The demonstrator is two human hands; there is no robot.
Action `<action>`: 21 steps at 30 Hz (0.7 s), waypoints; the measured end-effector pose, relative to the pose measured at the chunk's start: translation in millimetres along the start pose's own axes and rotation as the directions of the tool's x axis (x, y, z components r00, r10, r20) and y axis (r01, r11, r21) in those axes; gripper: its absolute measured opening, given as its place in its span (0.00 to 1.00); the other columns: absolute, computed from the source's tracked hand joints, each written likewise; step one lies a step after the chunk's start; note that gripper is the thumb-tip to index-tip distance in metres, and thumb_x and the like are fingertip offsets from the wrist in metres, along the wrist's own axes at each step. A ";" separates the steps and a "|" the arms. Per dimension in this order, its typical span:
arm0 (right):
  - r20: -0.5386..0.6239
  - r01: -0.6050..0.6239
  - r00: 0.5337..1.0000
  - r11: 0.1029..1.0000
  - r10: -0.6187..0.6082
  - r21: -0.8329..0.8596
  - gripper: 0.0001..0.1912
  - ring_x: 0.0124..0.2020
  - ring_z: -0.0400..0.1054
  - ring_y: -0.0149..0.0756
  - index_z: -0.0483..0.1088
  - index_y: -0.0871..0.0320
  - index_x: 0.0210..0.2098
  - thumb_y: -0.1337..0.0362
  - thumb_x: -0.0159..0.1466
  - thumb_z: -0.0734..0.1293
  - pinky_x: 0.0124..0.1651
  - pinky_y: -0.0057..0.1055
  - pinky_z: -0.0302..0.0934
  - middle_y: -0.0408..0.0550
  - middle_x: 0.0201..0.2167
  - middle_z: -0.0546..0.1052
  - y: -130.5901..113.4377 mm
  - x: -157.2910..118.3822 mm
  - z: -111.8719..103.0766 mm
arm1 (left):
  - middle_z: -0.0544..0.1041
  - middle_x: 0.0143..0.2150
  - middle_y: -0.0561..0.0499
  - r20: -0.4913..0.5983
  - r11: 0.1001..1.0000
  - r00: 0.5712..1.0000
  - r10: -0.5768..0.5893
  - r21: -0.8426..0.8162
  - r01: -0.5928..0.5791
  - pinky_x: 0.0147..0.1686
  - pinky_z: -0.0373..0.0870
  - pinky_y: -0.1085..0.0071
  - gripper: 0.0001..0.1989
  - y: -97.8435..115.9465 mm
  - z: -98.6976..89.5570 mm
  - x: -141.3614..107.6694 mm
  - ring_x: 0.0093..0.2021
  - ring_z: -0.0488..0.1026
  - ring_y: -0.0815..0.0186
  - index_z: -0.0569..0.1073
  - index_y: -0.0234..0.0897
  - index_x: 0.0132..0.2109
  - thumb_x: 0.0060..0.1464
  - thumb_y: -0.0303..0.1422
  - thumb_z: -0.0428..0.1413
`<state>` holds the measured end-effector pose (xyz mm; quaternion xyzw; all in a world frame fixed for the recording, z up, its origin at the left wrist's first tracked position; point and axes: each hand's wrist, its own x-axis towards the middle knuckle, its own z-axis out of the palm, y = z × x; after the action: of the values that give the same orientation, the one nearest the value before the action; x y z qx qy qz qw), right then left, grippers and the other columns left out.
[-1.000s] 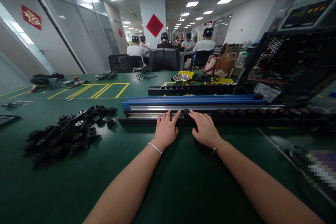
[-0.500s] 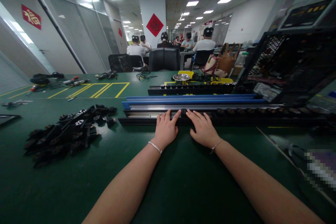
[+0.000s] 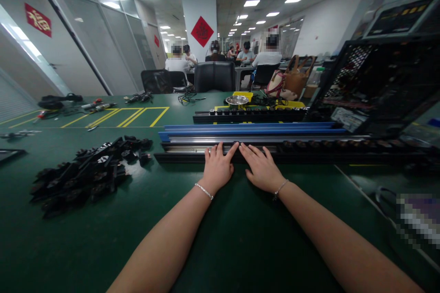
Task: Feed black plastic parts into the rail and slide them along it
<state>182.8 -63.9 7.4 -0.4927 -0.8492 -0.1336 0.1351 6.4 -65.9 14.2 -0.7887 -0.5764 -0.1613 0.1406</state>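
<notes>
1. Rail (image 3: pixel 182 159), black with a silvery channel, lay lengthwise on the green table (image 3: pixel 220 247), directly ahead of the person, under both hands.
2. Left hand (image 3: pixel 217 170) was palm down on the rail, grip open, fingers spread over the channel, index finger angled inward.
3. Right hand (image 3: pixel 263 171) was also palm down, grip open, fingers fanned across the rail just right of the left hand. Thumb sat lower, on the near side.
4. Index fingertips of the two hands nearly met. Gap there was dark and small; couldn't tell whether a part sat between them.
5. Row of dark rollers (image 3: pixel 309 145) ran along the rail's right stretch, beyond the right hand.
6. Blue bar (image 3: pixel 240 128) lay just behind the rail, roughly parallel. Black strip (image 3: pixel 240 118) with small pieces along its top was farther back.
7. Metal bowl (image 3: pixel 237 100) stood behind that strip, beside a yellow tray (image 3: pixel 243 95).
8. Pile of black parts (image 3: pixel 82 171) sat on the table to the left, apart from the hands. Pen-like item (image 3: pixel 92 128) lay beyond it.
9. Open black case (image 3: pixel 374 87) stood tilted at far right. Black chair (image 3: pixel 215 77) was across the table, several people seated past it.
</notes>
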 end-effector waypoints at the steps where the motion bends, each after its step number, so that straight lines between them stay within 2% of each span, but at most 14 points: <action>1: 0.004 0.003 1.000 1.000 -0.003 -0.008 0.36 0.64 0.47 0.43 0.46 0.58 0.65 0.65 0.58 0.57 0.63 0.51 0.39 0.46 0.66 0.50 -0.6 0.1 0.1 | 0.58 0.64 0.43 0.003 1.000 1.000 -0.002 0.005 0.002 0.58 0.47 0.49 0.37 0.6 0.1 0.3 0.60 0.57 0.52 0.43 0.55 0.66 0.53 0.36 0.52; 5: 0.010 0.011 1.000 1.000 -0.011 -0.020 0.35 0.64 0.46 0.45 0.46 0.60 0.65 0.65 0.58 0.56 0.63 0.53 0.38 0.45 0.67 0.49 -3.5 0.9 -0.1 | 0.57 0.64 0.42 0.028 1.000 1.000 -0.012 0.012 0.012 0.58 0.46 0.46 0.38 3.9 -0.4 0.9 0.61 0.55 0.50 0.41 0.56 0.66 0.54 0.37 0.51; 11: 0.019 0.010 1.000 1.000 -0.009 -0.030 0.32 0.63 0.48 0.44 0.50 0.58 0.64 0.67 0.60 0.55 0.63 0.53 0.38 0.48 0.64 0.56 -9.2 3.9 0.4 | 0.58 0.64 0.42 0.001 1.000 1.000 -0.004 0.026 0.004 0.57 0.46 0.42 0.37 9.6 -0.2 1.0 0.62 0.54 0.47 0.41 0.59 0.66 0.54 0.39 0.51; 15: 0.018 0.019 1.000 0.999 -0.018 -0.034 0.31 0.63 0.48 0.44 0.51 0.59 0.64 0.67 0.61 0.54 0.63 0.52 0.37 0.49 0.65 0.56 -9.4 4.6 2.3 | 0.57 0.64 0.42 0.003 0.999 1.000 -0.017 0.032 0.016 0.57 0.46 0.41 0.38 11.5 0.0 1.3 0.63 0.52 0.46 0.40 0.59 0.66 0.54 0.39 0.51; 21: 0.038 0.045 0.998 0.998 -0.044 -0.034 0.30 0.63 0.48 0.42 0.51 0.60 0.64 0.70 0.62 0.51 0.62 0.47 0.40 0.49 0.64 0.56 -5.1 4.6 2.6 | 0.57 0.64 0.42 0.013 0.999 1.000 -0.027 0.044 0.026 0.57 0.45 0.41 0.38 12.3 -0.7 1.5 0.63 0.52 0.46 0.40 0.59 0.66 0.54 0.39 0.51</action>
<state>175.9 -61.8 6.2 -0.4783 -0.8599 -0.1423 0.1077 18.5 -68.6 15.0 -0.7788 -0.5911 -0.1452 0.1516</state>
